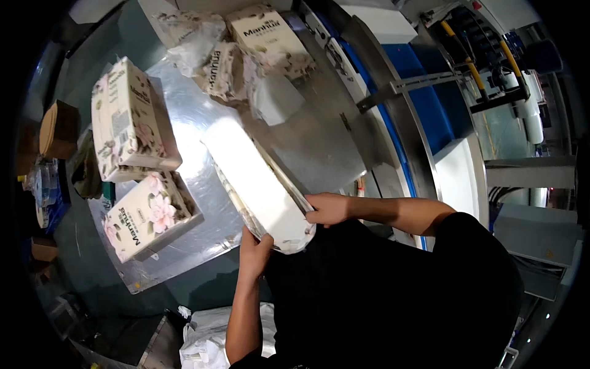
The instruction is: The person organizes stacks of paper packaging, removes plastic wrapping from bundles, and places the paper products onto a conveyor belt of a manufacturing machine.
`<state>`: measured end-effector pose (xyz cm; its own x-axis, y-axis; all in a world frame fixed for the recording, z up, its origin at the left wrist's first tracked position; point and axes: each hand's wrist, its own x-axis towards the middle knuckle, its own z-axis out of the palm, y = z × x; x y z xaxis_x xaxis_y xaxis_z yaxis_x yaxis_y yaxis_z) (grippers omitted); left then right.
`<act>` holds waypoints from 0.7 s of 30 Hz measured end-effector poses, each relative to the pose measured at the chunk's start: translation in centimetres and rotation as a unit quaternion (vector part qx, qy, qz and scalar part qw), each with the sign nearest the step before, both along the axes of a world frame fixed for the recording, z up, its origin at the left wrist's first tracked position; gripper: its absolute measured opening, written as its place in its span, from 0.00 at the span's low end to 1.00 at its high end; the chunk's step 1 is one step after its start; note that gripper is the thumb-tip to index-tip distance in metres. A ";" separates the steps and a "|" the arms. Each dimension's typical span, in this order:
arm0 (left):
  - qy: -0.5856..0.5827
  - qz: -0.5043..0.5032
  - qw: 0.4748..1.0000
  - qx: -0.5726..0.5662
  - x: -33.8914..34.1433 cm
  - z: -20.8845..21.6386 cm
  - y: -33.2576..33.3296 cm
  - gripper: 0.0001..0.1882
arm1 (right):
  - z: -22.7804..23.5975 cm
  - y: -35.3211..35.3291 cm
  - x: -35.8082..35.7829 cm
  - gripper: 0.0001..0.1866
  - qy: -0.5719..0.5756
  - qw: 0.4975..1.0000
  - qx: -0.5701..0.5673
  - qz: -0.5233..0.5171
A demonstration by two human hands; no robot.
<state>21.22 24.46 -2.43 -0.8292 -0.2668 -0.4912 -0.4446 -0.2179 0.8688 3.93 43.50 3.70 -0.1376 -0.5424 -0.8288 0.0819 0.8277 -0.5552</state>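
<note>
A long white stack of tissue paper (255, 178) lies slantwise in front of me, its white face up, with floral plastic wrapping along its sides. My left hand (255, 249) closes on the wrapping at the near left corner, thumb on top. At the near right side my right hand (329, 209) pinches the wrapping's edge. The stack's far end rests over the shiny metal table (215, 237); its near end is close to my body. What lies under the stack is hidden.
Floral tissue packs stand stacked (132, 123) on the left, with another pack (150, 215) nearer me. Crumpled packs and clear plastic (212, 55) lie at the back beside an upright pack (267, 40). A conveyor with a blue belt (418, 92) runs along the right. White bags (206, 338) sit below.
</note>
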 end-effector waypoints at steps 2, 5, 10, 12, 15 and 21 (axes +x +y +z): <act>-0.076 -0.001 0.995 0.069 1.5 1.0 0.2 0.27 | -2.8 0.4 1.5 0.23 0.190 0.971 -0.063 0.132; -0.091 -0.199 0.967 -0.130 2.1 2.4 -0.8 0.21 | -2.0 1.1 0.0 0.18 0.072 0.991 0.014 0.108; -0.127 -0.184 0.962 -0.154 3.4 1.4 -0.5 0.21 | -3.3 2.0 0.4 0.17 0.091 0.989 -0.034 0.108; -0.156 -0.051 0.985 0.057 3.4 0.3 -0.2 0.20 | -3.2 1.1 0.4 0.17 -0.026 0.993 -0.112 -0.008; -0.146 0.044 0.975 0.160 0.7 3.2 0.3 0.21 | -4.5 0.3 0.8 0.18 -0.156 0.964 -0.124 -0.177; -0.003 0.228 0.970 0.081 1.3 -5.1 0.9 0.16 | -7.1 -2.0 1.1 0.21 -0.053 0.969 -0.154 -0.187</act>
<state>22.57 25.33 -7.50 -0.6402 -0.5239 -0.5619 -0.2747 -0.5270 0.8043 5.05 41.51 -3.43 -0.2958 -0.6939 -0.6564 0.4141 0.5261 -0.7428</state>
